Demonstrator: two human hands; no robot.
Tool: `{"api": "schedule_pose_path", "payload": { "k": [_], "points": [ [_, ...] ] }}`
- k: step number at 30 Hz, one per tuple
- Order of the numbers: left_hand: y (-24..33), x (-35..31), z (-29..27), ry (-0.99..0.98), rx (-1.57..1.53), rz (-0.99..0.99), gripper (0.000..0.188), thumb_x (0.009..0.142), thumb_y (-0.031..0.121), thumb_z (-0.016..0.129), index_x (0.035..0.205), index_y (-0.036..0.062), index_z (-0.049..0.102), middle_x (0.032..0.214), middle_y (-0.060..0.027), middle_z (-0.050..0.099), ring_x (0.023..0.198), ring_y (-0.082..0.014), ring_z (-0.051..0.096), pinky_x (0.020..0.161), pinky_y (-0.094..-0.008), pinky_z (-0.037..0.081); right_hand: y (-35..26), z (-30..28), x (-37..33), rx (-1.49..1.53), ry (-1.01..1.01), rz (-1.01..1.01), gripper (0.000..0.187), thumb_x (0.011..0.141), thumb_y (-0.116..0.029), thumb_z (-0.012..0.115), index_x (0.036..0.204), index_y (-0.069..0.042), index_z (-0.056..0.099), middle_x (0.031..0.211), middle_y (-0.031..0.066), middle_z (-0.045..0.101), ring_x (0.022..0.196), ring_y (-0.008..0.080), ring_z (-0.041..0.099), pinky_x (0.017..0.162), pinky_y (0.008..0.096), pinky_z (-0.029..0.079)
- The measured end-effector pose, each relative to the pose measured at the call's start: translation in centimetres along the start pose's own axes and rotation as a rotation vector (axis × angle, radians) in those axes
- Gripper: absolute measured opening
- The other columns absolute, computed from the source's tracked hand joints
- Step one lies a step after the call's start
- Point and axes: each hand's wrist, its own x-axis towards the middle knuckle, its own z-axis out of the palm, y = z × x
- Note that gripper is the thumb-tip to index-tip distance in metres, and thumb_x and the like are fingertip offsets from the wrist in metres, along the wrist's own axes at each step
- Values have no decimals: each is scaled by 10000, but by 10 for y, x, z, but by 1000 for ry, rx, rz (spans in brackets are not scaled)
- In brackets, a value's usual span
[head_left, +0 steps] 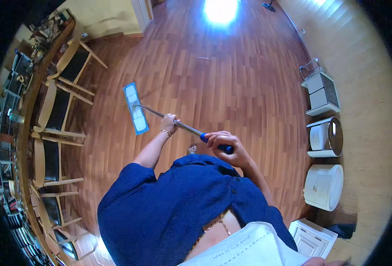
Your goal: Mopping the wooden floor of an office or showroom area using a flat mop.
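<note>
A flat mop [135, 116] with a blue-edged, pale head lies against the wooden floor [196, 84], ahead and to the left of me. Its metal pole slants back toward my body and ends in a blue and black grip. My left hand [169, 124] is wrapped around the lower part of the pole, with a bracelet at the wrist. Higher up, my right hand [224, 142] closes over the blue grip near my waist. One foot [192, 150] in a sandal shows just below the pole.
Wooden chairs with dark seats [56, 106] line a long cluttered counter [25, 146] on the left. Along the right wall stand a white cabinet [321, 93], a round-sided stand [324, 136], a white rounded cabinet [323, 187] and a white panelled cabinet [312, 238]. Bright glare [221, 11] hits the far floor.
</note>
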Motion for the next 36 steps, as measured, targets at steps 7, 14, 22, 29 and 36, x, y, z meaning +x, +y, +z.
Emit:
{"api": "schedule_pose_path", "payload": {
  "k": [7, 14, 22, 29, 36],
  "points": [
    [62, 114, 22, 107, -163, 224, 300, 715, 289, 742, 626, 91, 535, 659, -147, 561, 692, -344, 566, 632, -455, 445, -54, -69, 36, -276, 57, 33, 82, 704, -51, 638, 744, -95, 582, 882, 29, 678, 1072, 211, 635, 1018, 410, 326],
    [192, 196, 28, -86, -442, 342, 292, 764, 199, 731, 638, 50, 513, 648, -149, 489, 650, -354, 525, 594, -432, 423, -101, -122, 51, -574, 111, -113, 133, 644, -76, 648, 757, -99, 582, 809, 59, 646, 911, 246, 651, 941, 451, 418],
    [338, 245, 76, -217, -871, 403, 166, 758, 201, 764, 705, 86, 656, 641, -70, 550, 629, -197, 545, 585, -335, 425, -84, -207, 49, -310, 159, -380, 241, 697, -199, 740, 841, -99, 576, 708, 72, 585, 686, 295, 605, 650, 416, 471],
    [417, 259, -26, -829, -1068, 317, 943, 712, 271, 807, 1475, 121, 272, 1410, -133, 448, 1363, -231, 355, 1083, -389, 322, 38, -296, -4, -474, 530, -213, 334, 742, -378, 755, 703, -118, 549, 662, 98, 572, 685, 328, 598, 628, 432, 433],
    [517, 218, -145, -381, -1306, 1034, 890, 661, 375, 844, 1372, 96, 386, 1217, -284, 559, 1163, -464, 529, 971, -613, 363, 133, -368, -24, -502, 535, -131, 400, 713, -410, 788, 685, -89, 551, 676, 102, 571, 661, 315, 577, 579, 422, 417]
  ]
}}
